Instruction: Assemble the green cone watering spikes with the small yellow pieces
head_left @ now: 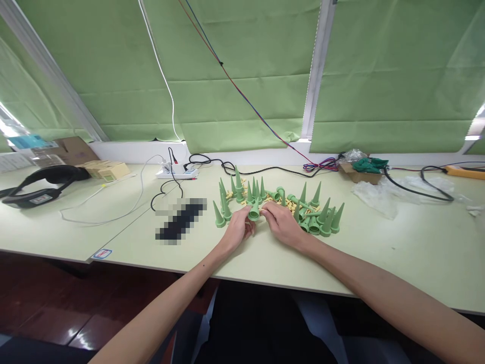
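My left hand (239, 226) is closed on a green cone (254, 211), which is tilted so its open round base faces me. Close beside it, my right hand (280, 221) has its fingers pinched at the cone's right side, on what looks like a small yellow piece, mostly hidden. Several green cones stand upright on the table to the left, such as one cone (219, 217) near my left hand. More green cones (314, 225), some lying down, are bunched to the right. Small yellow pieces (291, 205) lie scattered behind my hands.
A power strip (177, 173) with cables sits at the table's back. Headphones (45, 187) and boxes (113, 171) are at the far left. An open carton (359, 173) with green material and clear plastic wrap (382, 197) lies at the right. The front table edge (265, 285) runs below my forearms.
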A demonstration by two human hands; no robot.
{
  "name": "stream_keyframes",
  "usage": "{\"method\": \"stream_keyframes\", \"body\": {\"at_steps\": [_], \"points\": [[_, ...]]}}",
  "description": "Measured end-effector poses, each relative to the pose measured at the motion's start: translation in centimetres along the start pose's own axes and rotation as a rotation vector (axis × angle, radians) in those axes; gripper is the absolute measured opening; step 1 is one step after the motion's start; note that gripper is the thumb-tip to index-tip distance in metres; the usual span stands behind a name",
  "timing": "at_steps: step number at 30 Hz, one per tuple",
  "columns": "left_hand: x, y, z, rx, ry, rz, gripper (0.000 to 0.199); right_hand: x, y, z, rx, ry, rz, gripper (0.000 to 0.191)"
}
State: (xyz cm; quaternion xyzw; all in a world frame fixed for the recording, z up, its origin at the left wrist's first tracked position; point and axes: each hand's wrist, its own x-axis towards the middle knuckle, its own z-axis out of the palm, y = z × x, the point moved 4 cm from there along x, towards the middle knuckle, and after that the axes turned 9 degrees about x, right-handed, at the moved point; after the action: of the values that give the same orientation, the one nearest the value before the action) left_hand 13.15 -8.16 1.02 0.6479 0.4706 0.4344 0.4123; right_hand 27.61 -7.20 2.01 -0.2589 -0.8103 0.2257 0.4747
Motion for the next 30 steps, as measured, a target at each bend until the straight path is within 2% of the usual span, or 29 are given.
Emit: {"method": "stream_keyframes", "body": {"at_steps": [6, 13, 16, 20, 23, 26, 30], "points": [[-0.3, 0.7, 0.2, 0.106, 0.013, 0.092, 0.04, -0.2, -0.1, 0.3, 0.073, 0.013, 0.133, 0.032], [-0.4, 0.5, 0.1, 0.316, 0.103, 0.268, 0.036, -0.3, 1.0, 1.2, 0.471, -0.018, 0.417, 0.039], [-0.3, 0.6, 0.1, 0.394, 0.153, 0.31, 0.034, -0.4, 1.5, 1.3, 0.521, 0.013, 0.465, 0.04], [-0.2, 0.6, -0.1, 0.419, 0.239, 0.253, 0.029, -0.2, 1.0, 0.4, 0.272, 0.119, 0.35, 0.039], [-0.1, 0.4, -0.5, 0.362, 0.291, 0.155, 0.022, -0.1, 0.3, 0.0, 0.088, 0.144, 0.239, 0.036], [0.1, 0.0, -0.8, 0.293, 0.27, 0.038, 0.041, 0.0, -0.2, 0.0, -0.005, 0.101, 0.132, 0.03], [0.3, -0.5, -0.6, 0.193, 0.169, -0.062, 0.062, 0.0, -0.4, 0.3, -0.045, 0.039, 0.027, 0.024]]}}
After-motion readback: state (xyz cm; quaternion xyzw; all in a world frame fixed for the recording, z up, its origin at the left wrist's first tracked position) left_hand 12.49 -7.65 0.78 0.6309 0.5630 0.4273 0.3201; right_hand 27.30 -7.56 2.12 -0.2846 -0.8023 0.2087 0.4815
